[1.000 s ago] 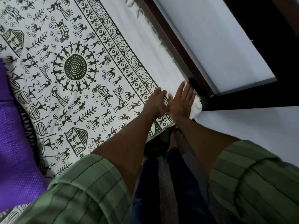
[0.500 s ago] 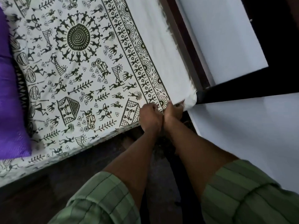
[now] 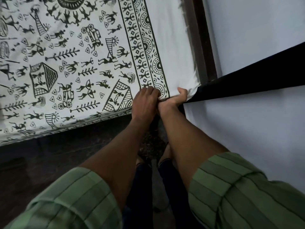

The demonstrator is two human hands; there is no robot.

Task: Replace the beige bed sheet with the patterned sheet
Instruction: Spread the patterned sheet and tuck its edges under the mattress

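Note:
The patterned sheet [image 3: 69, 63], white with dark green folk figures and a banded border, lies spread over the bed and hangs over the near edge. At the near right corner my left hand [image 3: 144, 103] presses on the border with curled fingers that bunch the cloth. Beside it, my right hand [image 3: 173, 100] grips the sheet's edge from below, thumb up against the plain white margin. No beige sheet is in view.
A dark wooden bed frame rail [image 3: 204, 47] runs along the right side against a pale wall [image 3: 255, 30]. A black panel [image 3: 255, 76] juts from the corner. Dark floor [image 3: 49, 154] lies under the near edge. My legs stand by the corner.
My hands went from flat on top of the corner to curled over the near edge, gripping the cloth. The view moved closer, and the purple pillow left the frame.

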